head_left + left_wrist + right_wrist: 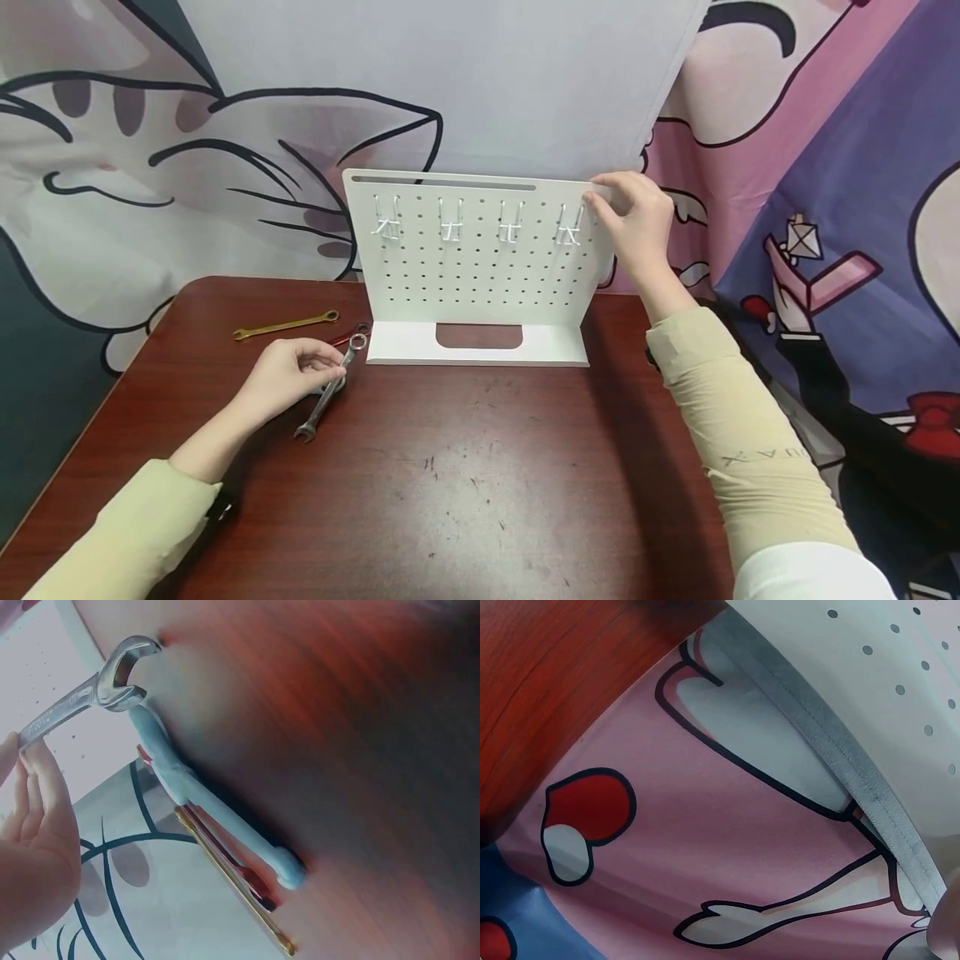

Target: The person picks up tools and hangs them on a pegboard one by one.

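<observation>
My left hand [288,371] pinches a silver combination wrench [327,400] between thumb and fingertips. In the left wrist view, the open jaw end of that silver wrench [116,679] points away from the fingers. Below it on the table lie a pale blue wrench [225,814], a red wrench [251,881] and a gold wrench [285,326]. Seen from the head, the left hand partly covers the red and blue ones. At the upper right corner of a white pegboard [480,287], my right hand [637,221] grips the board's edge, thumb on its front face.
The pegboard stands upright on its base at the back of the brown table [487,475]. Several white double hooks [451,231] hang in a row across its upper part. Cartoon-printed cloth [525,83] hangs behind and to the right.
</observation>
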`<state>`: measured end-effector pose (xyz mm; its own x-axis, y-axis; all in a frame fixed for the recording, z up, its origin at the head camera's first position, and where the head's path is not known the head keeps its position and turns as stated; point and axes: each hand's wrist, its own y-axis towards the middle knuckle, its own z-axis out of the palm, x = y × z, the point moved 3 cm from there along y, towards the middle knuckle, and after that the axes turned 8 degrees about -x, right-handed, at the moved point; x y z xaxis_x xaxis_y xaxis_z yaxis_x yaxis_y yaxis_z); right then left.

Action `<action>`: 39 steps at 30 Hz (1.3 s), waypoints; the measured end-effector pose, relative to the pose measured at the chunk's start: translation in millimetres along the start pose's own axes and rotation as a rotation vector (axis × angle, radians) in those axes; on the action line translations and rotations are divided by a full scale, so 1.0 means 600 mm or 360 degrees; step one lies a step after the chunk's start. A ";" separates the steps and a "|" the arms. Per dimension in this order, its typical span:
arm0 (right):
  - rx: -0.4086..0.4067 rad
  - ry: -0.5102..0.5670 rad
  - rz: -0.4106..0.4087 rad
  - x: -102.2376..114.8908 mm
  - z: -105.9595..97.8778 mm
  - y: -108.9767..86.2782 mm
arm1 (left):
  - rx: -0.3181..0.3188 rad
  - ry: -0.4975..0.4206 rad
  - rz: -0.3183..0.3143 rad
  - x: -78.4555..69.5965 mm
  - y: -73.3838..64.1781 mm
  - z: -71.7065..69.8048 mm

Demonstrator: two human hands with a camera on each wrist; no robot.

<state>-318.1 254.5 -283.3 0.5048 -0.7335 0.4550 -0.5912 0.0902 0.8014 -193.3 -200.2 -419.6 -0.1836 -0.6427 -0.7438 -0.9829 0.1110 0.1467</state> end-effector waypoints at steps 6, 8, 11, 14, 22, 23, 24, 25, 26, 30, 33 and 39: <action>0.0002 -0.0012 0.0001 0.002 0.000 -0.001 | -0.0175 -0.0167 -0.0032 -0.013 0.010 -0.001; -0.0001 -0.0016 0.0000 0.002 0.000 -0.001 | -0.0235 -0.0262 -0.0066 -0.016 0.014 0.000; -0.0007 -0.0013 0.0002 0.002 0.000 -0.001 | -0.0317 -0.0443 -0.0133 -0.021 0.021 0.001; -0.0015 -0.0008 0.0009 0.001 0.000 -0.002 | -0.0381 -0.0585 -0.0166 -0.028 0.029 0.005; -0.0021 -0.0006 -0.0007 0.002 -0.003 -0.004 | -0.0461 -0.0723 -0.0138 -0.058 0.057 0.009; -0.0022 -0.0007 -0.0008 0.002 -0.003 -0.004 | -0.0474 -0.0735 -0.0135 -0.062 0.060 0.008; -0.0022 -0.0006 -0.0010 0.003 -0.003 -0.003 | -0.0485 -0.0742 -0.0131 -0.066 0.064 0.008; -0.0022 -0.0006 -0.0008 0.002 -0.003 -0.003 | -0.0491 -0.0757 -0.0128 -0.070 0.068 0.007; -0.0022 -0.0006 -0.0005 0.002 -0.003 -0.003 | -0.0496 -0.0769 -0.0126 -0.073 0.071 0.007; -0.0018 -0.0004 0.0001 0.002 -0.002 -0.003 | -0.0518 -0.0831 -0.0123 -0.084 0.080 0.005; -0.0021 0.0001 0.0000 0.001 -0.002 -0.003 | -0.0531 -0.0903 -0.0128 -0.091 0.086 0.005; -0.0040 0.0022 -0.0011 0.002 -0.001 -0.003 | -0.0568 -0.1004 -0.0125 -0.104 0.101 0.007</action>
<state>-316.1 254.3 -283.8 0.5175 -0.7250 0.4545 -0.5717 0.1022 0.8140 -241.3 -150.5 -367.1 -0.1904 -0.0675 -0.9794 -0.9496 -0.2406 0.2012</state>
